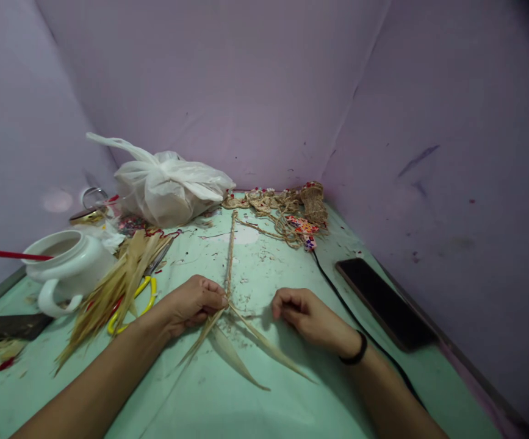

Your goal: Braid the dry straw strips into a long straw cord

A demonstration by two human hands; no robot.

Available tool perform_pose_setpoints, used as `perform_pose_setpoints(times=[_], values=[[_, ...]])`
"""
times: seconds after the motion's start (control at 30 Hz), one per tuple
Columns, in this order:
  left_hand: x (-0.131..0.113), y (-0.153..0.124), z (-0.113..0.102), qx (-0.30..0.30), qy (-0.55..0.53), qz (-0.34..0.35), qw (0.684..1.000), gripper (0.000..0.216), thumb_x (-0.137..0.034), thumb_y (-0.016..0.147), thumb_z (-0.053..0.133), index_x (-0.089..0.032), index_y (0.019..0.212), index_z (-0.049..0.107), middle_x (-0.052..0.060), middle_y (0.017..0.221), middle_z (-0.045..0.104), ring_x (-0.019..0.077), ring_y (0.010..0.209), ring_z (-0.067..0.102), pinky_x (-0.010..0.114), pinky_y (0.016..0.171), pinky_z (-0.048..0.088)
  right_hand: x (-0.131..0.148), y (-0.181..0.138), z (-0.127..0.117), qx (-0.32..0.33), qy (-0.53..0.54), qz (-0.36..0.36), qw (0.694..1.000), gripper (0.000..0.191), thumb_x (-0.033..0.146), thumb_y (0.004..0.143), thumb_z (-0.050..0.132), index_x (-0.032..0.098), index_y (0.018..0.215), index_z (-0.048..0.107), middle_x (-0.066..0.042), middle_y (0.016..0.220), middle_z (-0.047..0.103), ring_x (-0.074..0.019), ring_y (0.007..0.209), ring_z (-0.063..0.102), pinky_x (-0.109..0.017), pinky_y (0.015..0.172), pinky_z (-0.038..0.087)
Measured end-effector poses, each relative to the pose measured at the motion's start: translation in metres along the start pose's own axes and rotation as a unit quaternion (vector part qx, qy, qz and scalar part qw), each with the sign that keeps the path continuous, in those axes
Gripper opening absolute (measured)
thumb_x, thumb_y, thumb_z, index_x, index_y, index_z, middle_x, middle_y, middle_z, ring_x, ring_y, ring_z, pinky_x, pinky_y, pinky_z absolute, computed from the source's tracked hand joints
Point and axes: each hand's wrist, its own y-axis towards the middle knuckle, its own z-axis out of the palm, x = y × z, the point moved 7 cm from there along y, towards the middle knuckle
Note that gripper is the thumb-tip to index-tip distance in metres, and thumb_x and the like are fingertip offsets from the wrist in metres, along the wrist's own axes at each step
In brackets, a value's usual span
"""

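My left hand (pixel 197 305) pinches the lower end of a thin braid (pixel 231 256) of straw-coloured plant fibre. The braid runs straight up the table away from me. Below the pinch, loose husk strips (pixel 237 355) fan out toward me, some to the left and some to the right. To the right of the braid, my right hand (pixel 307 317) hovers with its fingers curled in, apart from the strips that I can make out. What its fingertips hold, if anything, is hidden. A dark band circles the right wrist.
On the left are a white pot (pixel 69 262) with a red stick, dry husks (pixel 113 292) and yellow-handled scissors (pixel 149 296). A tied plastic bag (pixel 168 189), twine pieces (pixel 287 204) and a patterned item (pixel 303 225) lie at the back. A phone (pixel 383 302) and black cable (pixel 351 311) are right.
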Motion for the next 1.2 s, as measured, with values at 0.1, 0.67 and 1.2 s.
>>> perform_pose_setpoints(times=[0.1,0.67,1.2], values=[[0.000,0.000,0.000,-0.001,-0.003,-0.001,1.000,0.021,-0.029,0.052,0.060,-0.015,0.052,0.044,-0.010,0.035,0.030,0.0002,0.027,0.015,0.018,0.030,0.003,0.012,-0.005,0.007,0.017,-0.137,-0.077,0.987,0.023,0.008,0.069,0.043,0.017,0.072,0.064,-0.002,0.075,0.060,-0.0115,0.071,0.053,-0.023,0.067,0.038],[0.000,0.000,0.002,-0.003,0.017,0.007,1.000,0.017,-0.027,0.055,0.059,-0.014,0.052,0.048,-0.009,0.034,0.031,0.0012,0.027,0.017,0.019,0.030,0.005,0.021,-0.015,0.022,-0.030,-0.285,-0.087,0.954,0.004,0.021,0.069,0.055,0.020,0.068,0.059,0.000,0.071,0.057,-0.0121,0.068,0.049,-0.023,0.060,0.031],[-0.002,-0.002,0.000,0.016,-0.031,0.015,0.999,0.015,-0.025,0.052,0.059,-0.014,0.055,0.048,-0.009,0.036,0.031,0.0008,0.027,0.015,0.018,0.030,0.002,0.055,0.001,-0.021,-0.220,-0.009,-0.117,0.968,0.017,0.032,0.072,0.052,0.017,0.080,0.053,-0.007,0.095,0.059,-0.0176,0.090,0.053,-0.031,0.078,0.039]])
